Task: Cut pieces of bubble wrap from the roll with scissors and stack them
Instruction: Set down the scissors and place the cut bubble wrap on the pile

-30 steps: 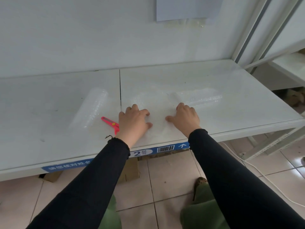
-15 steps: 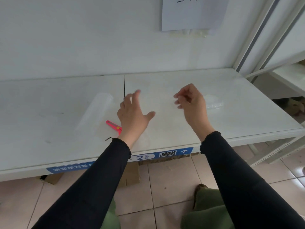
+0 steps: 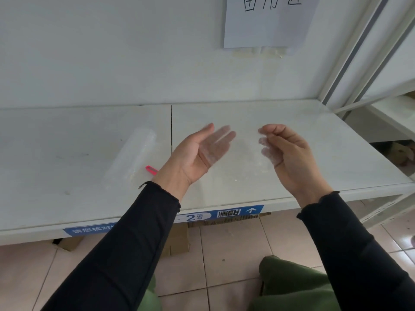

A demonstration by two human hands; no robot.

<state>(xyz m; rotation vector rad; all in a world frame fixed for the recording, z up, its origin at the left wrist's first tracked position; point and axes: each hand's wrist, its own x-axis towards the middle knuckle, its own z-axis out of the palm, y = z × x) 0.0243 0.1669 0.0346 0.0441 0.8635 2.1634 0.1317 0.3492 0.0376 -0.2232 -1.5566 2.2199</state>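
I hold a clear cut piece of bubble wrap [image 3: 246, 151] in the air above the white table [image 3: 341, 160]. It spans between my two hands and blurs the fingers behind it. My left hand [image 3: 197, 153] is palm-up with the sheet's left edge lying over its fingers. My right hand [image 3: 284, 149] pinches the sheet's right edge with curled fingers. The roll of bubble wrap [image 3: 134, 156] lies on the table left of my left hand. Beside the roll are the pink-handled scissors [image 3: 151, 169], mostly hidden by my left wrist.
The white wall stands close behind the table, with a paper notice [image 3: 267, 21] taped on it. A white shelf frame [image 3: 370, 55] rises at the right. A blue label strip [image 3: 229, 214] runs along the table's front edge; a cardboard box [image 3: 177, 241] sits underneath.
Both hands have lifted off the table, where they pressed flat a second ago. They now hold a piece of bubble wrap in the air, and the view has tilted upward.
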